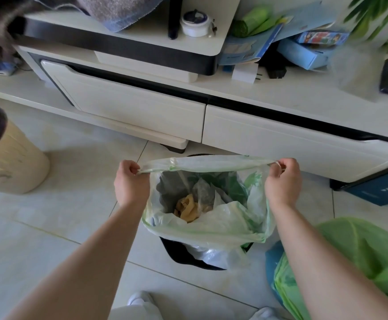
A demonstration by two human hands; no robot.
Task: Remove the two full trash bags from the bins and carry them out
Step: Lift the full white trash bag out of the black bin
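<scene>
Two hands hold the trash bag (213, 227) in the black bin (177, 252) at centre frame: left hand (130, 181) and right hand (283, 181) each pinch a rim end in curled fingers (132, 167), apparently pulling the mouth taut for lifting. A green bag (364, 255) lies lower right.

Translucent pale-green trash bag (223, 227), mouth stretched wide open over crumpled plastic (228, 212) and tan scraps (188, 209), its upper part standing above the rim of the black bin (177, 252) that holds it; second green bag (361, 250) bunched near, at lower right.
</scene>
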